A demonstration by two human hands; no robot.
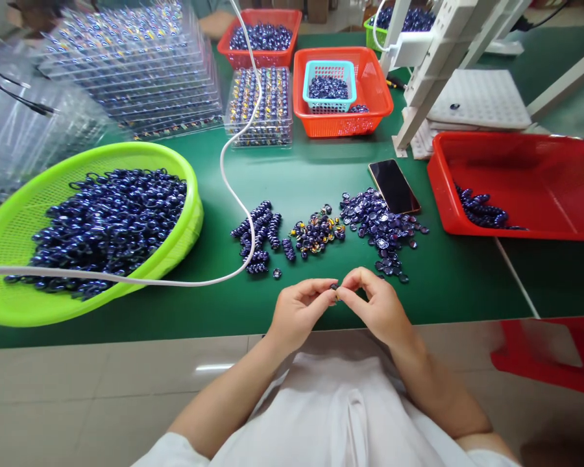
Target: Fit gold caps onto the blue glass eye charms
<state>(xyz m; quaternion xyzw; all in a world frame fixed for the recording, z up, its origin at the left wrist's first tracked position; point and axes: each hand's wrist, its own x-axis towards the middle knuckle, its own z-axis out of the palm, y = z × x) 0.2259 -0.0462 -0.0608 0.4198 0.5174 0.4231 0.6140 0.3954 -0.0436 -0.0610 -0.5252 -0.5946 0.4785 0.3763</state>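
Note:
My left hand (299, 308) and my right hand (377, 305) meet above the table's front edge, fingertips pinched on one small dark part (335, 287) with a bit of yellow below it. The fingers cover most of this part, so its exact kind is hidden. Just beyond my hands lies a pile of small dark parts with yellow and orange bits (318, 232). To its right spreads a heap of shiny dark-blue discs (382, 224). Rows of stacked dark-blue ring-like pieces (257, 233) lie to its left, with a single round piece (277, 274) nearby.
A lime-green basket (194, 188) full of dark-blue rings stands left. A white cable (224, 162) crosses the table. A phone (394, 186) touches the disc heap. Right are a red tray (540, 194) and metal post (418, 84); behind stand stacked clear trays (150, 97) and red baskets (343, 123).

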